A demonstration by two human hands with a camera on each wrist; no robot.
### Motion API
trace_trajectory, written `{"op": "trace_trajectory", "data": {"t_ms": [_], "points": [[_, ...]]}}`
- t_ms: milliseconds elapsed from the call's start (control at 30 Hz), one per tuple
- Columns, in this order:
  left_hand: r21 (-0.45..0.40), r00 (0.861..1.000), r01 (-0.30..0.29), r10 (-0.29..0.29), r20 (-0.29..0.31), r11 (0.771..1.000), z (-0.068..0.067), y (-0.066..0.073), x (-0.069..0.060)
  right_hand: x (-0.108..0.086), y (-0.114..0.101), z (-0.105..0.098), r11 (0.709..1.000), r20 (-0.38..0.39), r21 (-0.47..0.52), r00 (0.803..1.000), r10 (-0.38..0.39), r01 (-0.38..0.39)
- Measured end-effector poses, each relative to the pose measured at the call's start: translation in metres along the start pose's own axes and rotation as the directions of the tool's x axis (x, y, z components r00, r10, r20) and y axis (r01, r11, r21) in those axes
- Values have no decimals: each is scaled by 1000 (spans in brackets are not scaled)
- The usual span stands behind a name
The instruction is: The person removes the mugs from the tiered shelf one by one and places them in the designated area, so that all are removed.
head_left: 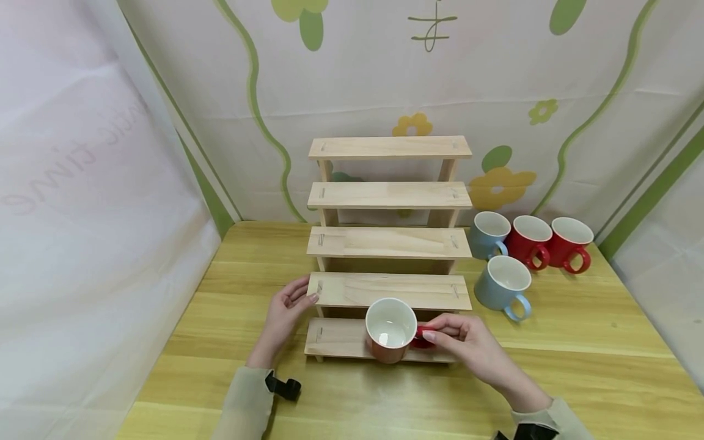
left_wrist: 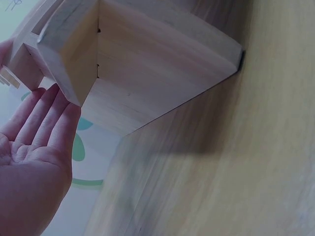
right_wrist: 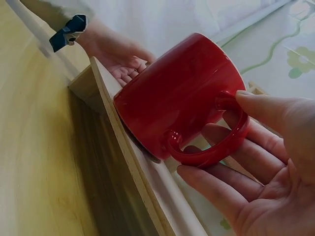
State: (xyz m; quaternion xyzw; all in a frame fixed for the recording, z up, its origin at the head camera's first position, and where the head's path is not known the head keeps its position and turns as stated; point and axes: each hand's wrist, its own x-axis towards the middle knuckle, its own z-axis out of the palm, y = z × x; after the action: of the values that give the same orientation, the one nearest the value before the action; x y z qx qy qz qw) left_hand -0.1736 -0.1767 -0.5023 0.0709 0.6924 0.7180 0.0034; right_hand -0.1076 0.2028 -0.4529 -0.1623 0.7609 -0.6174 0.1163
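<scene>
A red mug [head_left: 391, 330] with a white inside is at the lowest board of a stepped wooden shelf [head_left: 341, 337], right of its middle. My right hand [head_left: 467, 345] holds the mug by its handle [right_wrist: 211, 155], the thumb on top and fingers beneath. The mug's base is close to the board's front edge; whether it fully rests there I cannot tell. At the left end of the second board from the bottom, my left hand [head_left: 286, 311] grips the shelf, its thumb at the board and its long fingers [left_wrist: 61, 125] reaching against the underside.
Right of the shelf stand two light blue mugs [head_left: 502, 284] and two red mugs [head_left: 529, 238], handles toward the front right. The shelf's upper boards [head_left: 390, 195] rise toward a patterned cloth backdrop [head_left: 363, 79]. Wood-grain table [head_left: 594, 342] surrounds the shelf.
</scene>
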Motion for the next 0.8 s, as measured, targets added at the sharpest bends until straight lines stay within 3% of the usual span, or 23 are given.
{"op": "trace_trajectory", "data": {"t_ms": [233, 467, 667, 800], "points": [[-6, 1000, 12, -12, 7, 1000, -1, -1, 1, 2, -4, 1, 999, -3, 19, 1000, -26, 27], [-5, 1000, 18, -18, 10, 1000, -1, 0, 1, 2, -16, 4, 997, -54, 68, 998, -31, 35], [-11, 1000, 12, -12, 1, 1000, -1, -1, 1, 2, -27, -2, 991, -58, 111, 996, -72, 79], [-1, 1000, 1, -1, -3, 1000, 0, -1, 1, 1, -32, -8, 990, -87, 90, 991, -101, 109]]}}
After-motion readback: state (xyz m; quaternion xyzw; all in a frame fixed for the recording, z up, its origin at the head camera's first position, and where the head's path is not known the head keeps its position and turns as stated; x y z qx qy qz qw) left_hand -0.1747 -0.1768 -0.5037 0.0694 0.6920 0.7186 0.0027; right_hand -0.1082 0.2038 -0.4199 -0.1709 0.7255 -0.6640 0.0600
